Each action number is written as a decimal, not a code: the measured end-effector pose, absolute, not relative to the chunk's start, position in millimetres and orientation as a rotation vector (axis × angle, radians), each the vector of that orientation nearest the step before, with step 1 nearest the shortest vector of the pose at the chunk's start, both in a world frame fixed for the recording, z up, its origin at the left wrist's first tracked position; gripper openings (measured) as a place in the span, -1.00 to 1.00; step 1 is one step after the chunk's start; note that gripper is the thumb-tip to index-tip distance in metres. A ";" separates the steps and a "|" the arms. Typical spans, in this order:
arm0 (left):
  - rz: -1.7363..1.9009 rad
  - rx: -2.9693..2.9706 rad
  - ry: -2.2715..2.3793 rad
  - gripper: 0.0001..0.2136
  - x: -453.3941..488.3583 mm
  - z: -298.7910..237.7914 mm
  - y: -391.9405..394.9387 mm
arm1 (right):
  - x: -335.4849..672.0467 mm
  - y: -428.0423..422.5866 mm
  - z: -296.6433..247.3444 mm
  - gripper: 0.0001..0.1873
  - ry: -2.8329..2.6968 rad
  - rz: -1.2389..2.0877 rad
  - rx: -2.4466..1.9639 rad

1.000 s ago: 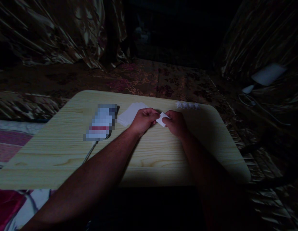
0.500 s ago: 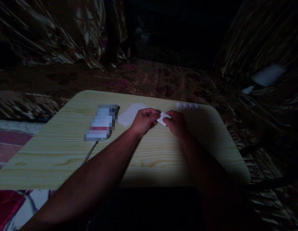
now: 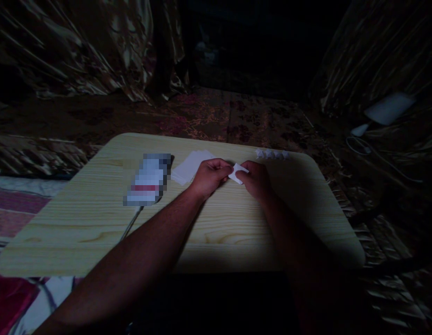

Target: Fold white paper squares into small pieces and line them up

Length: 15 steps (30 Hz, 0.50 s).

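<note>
Between my two hands is a small folded piece of white paper (image 3: 238, 173), held just above the wooden table (image 3: 216, 228). My left hand (image 3: 212, 177) pinches its left edge with thumb and fingers. On the other side, my right hand (image 3: 256, 179) grips it with the thumb lying on top. Some of the paper is hidden under my fingers. Beyond my left wrist lies a fanned stack of white paper sheets (image 3: 191, 164). A row of several small white folded paper stars (image 3: 269, 153) sits near the far edge, past my right hand.
A blurred-out phone (image 3: 148, 179) with a cable (image 3: 132, 222) lies left of the paper stack. Dark patterned fabric (image 3: 216, 111) borders the table's far side. A white lamp-like object (image 3: 389, 109) with a cord stands off to the right. The room is dim.
Both hands keep the same hold on the folded paper, with hardly any movement. The view has shifted very slightly.
</note>
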<state>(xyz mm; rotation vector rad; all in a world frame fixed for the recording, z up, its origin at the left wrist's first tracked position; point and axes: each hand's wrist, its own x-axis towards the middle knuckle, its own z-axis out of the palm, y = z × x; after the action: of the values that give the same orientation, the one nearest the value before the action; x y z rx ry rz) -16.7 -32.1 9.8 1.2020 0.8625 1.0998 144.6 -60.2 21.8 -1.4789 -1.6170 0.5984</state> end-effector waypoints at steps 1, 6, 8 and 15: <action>1.097 1.199 0.866 -0.81 -16.7 9.7 -32.1 | 144.6 -60.0 21.3 -0.87 -1.622 0.589 -1.480; 1.097 1.204 0.869 -0.80 -16.1 10.1 -32.3 | 145.1 -59.5 19.3 -0.87 -1.644 0.549 -1.459; 1.100 1.203 0.866 -0.80 -16.0 10.2 -32.6 | 144.8 -59.8 19.3 -0.87 -1.634 0.548 -1.468; 1.088 1.232 0.859 -0.81 -16.6 8.1 -31.8 | 143.3 -61.4 22.5 -0.88 -1.624 0.556 -1.472</action>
<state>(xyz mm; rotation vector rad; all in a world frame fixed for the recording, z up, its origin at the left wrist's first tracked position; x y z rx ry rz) -16.6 -31.8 8.1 1.2320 0.8585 1.0881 143.3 -61.4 22.5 -1.4724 -1.6242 0.5557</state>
